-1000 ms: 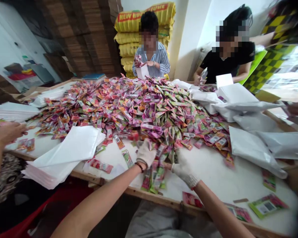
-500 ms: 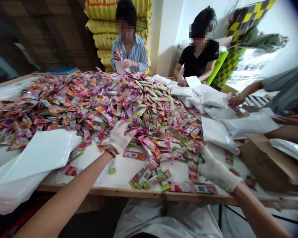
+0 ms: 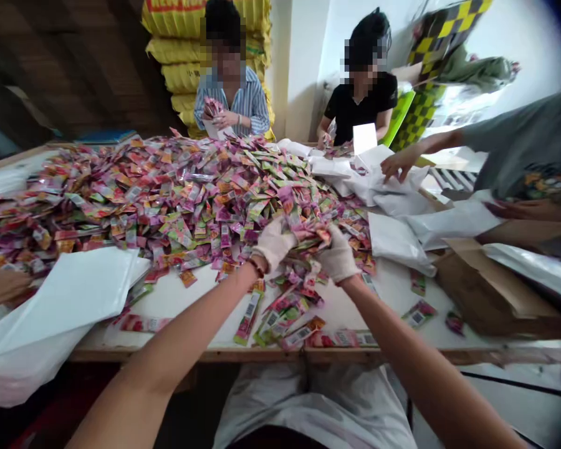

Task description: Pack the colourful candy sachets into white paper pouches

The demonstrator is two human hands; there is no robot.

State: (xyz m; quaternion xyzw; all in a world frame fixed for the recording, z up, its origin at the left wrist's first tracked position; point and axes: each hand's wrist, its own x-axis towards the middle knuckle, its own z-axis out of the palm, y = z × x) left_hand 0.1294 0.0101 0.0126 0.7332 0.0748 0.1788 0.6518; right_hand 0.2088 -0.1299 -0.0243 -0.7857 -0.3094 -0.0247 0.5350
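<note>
A large pile of small colourful stick packets [image 3: 177, 187] covers much of the table. At its near edge my left hand [image 3: 273, 244], in a whitish glove with bare fingertips, closes on one side of a bunch of packets [image 3: 308, 238]. My right hand [image 3: 339, 255], gloved the same way, grips the bunch from the other side. Parts of the fingers are hidden behind the packets. Below my hands, several loose packets [image 3: 273, 321] lie on the white tabletop near the wooden front edge.
White plastic bags [image 3: 70, 290] are stacked at the left, with another person's hand [image 3: 2, 288] beside them. Filled white bags [image 3: 397, 240] and an open cardboard box [image 3: 490, 293] stand at the right. Another person's hand [image 3: 402, 163] reaches over the bags. Two people sit across the table.
My hands have come together from far apart, the left moving right and the right moving left and away from me. A bunch of packets is now between them. A co-worker's hand has reached farther left.
</note>
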